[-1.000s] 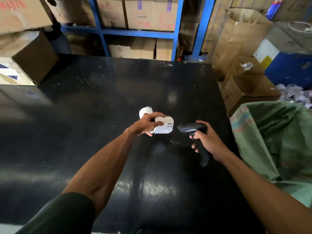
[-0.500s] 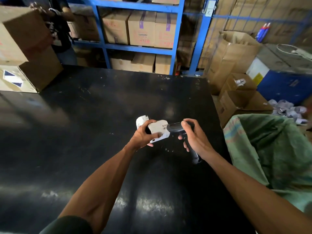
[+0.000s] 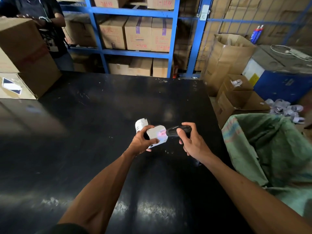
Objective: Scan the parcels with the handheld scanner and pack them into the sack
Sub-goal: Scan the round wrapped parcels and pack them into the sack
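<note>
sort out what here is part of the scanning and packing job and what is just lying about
Part of the job:
- parcel, held in the left hand
- scanner, gripped by the right hand, red light on the parcel's label
- green sack, open at the right

Lying about:
- cardboard boxes beside the table
- boxes on the blue shelves
- black table

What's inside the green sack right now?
The sack stands open to the right of the table. Only its green inner walls show. No parcel can be made out inside it; the bottom is hidden by folds and shadow.
</note>
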Tool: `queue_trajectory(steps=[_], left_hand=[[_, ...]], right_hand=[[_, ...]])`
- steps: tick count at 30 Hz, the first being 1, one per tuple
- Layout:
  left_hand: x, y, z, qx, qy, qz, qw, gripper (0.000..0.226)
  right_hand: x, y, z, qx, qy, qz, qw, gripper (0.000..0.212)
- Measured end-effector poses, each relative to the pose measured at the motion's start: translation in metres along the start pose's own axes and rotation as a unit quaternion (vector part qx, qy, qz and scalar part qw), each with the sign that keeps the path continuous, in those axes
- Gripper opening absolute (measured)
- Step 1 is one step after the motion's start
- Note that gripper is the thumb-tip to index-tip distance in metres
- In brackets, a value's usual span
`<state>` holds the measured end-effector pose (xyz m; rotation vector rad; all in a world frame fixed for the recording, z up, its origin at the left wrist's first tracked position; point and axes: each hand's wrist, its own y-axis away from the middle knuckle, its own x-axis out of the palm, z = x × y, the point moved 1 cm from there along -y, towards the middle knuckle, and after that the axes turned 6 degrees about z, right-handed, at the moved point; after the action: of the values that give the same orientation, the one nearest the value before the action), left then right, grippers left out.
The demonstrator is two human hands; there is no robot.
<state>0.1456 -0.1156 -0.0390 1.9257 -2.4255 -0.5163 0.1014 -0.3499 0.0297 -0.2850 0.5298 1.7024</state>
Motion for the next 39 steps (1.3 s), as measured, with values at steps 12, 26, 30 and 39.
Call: queue_trajectory(steps=[12,26,30,39], left_hand=[[-0.014,0.021,0.025,-0.009,-0.023,-0.056,0.998,0.063],[-0.019,0.070,0.056,-0.016,-0.044,-0.112,0.993,0.067],[-0.012,0.076,0.048,0.005,-0.059,-0.124,0.991,0.065],[0.110,0.036,0.001,0.048,-0.032,-0.173,0.983,0.087]], right_hand=[[0.044,0.013,-0.034,0.100,-0.007,0.034,0.994,0.050],[0.127,-0.005,-0.070,0.179,0.139,0.067,0.972,0.064],[0.120,0.000,-0.070,0.171,0.168,0.082,0.967,0.072],[0.029,0.011,-0.047,0.151,-0.137,0.003,0.979,0.073]])
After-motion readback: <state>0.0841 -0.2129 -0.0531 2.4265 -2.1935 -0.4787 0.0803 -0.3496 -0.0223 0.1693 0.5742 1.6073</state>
